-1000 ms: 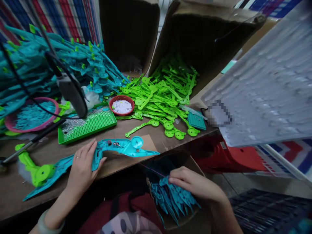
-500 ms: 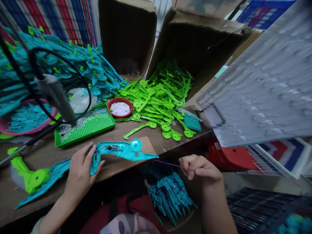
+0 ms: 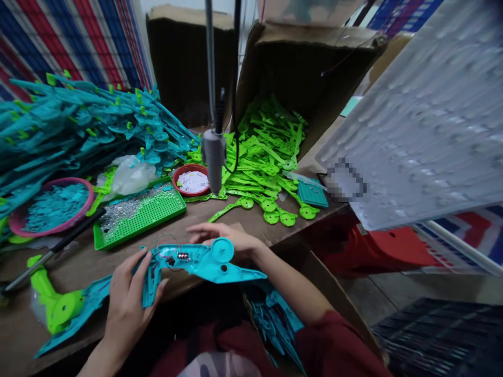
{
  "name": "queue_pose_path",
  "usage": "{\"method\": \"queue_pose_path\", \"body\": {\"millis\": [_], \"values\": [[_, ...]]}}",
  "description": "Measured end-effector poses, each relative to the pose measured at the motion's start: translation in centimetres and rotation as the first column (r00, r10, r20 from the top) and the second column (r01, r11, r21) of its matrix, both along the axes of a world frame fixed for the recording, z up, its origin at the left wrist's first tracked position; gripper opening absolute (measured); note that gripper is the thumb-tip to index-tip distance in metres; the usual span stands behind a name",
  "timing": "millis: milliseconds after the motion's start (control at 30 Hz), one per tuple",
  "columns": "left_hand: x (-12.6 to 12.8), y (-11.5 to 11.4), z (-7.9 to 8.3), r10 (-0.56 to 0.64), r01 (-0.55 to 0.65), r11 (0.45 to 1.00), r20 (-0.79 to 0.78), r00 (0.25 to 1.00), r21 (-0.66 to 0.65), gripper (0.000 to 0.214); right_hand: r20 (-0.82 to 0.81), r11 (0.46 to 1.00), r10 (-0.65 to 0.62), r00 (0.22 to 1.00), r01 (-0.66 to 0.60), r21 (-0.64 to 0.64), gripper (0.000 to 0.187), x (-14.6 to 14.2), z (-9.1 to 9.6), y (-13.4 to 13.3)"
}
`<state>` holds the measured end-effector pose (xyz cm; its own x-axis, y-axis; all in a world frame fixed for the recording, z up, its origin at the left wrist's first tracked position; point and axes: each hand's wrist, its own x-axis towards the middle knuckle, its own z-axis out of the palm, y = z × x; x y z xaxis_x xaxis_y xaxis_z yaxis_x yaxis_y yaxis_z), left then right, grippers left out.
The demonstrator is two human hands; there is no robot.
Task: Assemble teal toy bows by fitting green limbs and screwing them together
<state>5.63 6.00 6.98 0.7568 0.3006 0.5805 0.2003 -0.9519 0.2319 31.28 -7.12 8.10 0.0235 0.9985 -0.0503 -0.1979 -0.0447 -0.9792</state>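
Observation:
My left hand (image 3: 128,296) is closed round the grip of a turquoise plastic toy shell (image 3: 204,262), held at the table's front edge. Its open side faces up, showing thin wires and a small metal spring. A bright green part (image 3: 63,309) is joined at the shell's left end. My right hand (image 3: 231,238) reaches across behind the shell, its visible fingers stretched out to the left. Part of that hand is hidden by the shell's round end, and I see nothing held in it. An electric screwdriver (image 3: 214,159) hangs upright just beyond this hand.
Beyond lie a green perforated tray (image 3: 157,212) of screws, a red basket (image 3: 175,180) of white pieces and a pink basket (image 3: 92,201) of turquoise parts. Green parts (image 3: 271,162) spill from a cardboard box (image 3: 314,68). Turquoise shells (image 3: 78,120) are heaped left; a box by my lap holds more.
My right hand has let go of the purple strand and moved left behind the shell, its fingers now stretched. The screwdriver has shifted from the left to the middle. My left hand keeps its hold.

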Motion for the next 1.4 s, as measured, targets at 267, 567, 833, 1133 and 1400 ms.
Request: {"method": "queue_pose_path", "body": {"millis": [267, 567, 833, 1133, 1400], "values": [[-0.4, 0.1, -0.3, -0.017, 0.017, 1.000, -0.021, 1.000, 0.015, 0.070, 0.072, 0.984, -0.162, 0.984, 0.166, -0.061, 0.029, 2.5, 3.3, -2.4], [1.6, 0.3, -0.1, 0.025, -0.025, 1.000, -0.004, 1.000, 0.010, 0.068, 0.231, 0.925, -0.377, 0.897, 0.354, 0.137, 0.028, -2.6, 5.1, -13.0], [3.2, 0.9, -2.3, 0.119, -0.108, 0.989, -0.109, 0.987, 0.103, 0.054, 0.862, 0.691, -0.504, -0.052, 0.575, 0.439, 0.032, -5.6, 6.8, -18.4], [2.4, 2.0, -4.0, -0.013, 0.032, 0.996, -0.236, 0.972, 0.079, 0.078, 0.318, 0.331, -0.917, 0.240, 0.902, 0.276, 0.015, -1.7, 8.5, -17.9], [5.6, -1.7, 5.7, -0.143, 0.185, 0.919, 0.145, 0.979, -0.349, 0.042, 0.468, 0.633, -0.754, 0.461, 0.320, 0.705, 0.023, -1.1, 10.0, -6.1]]}}
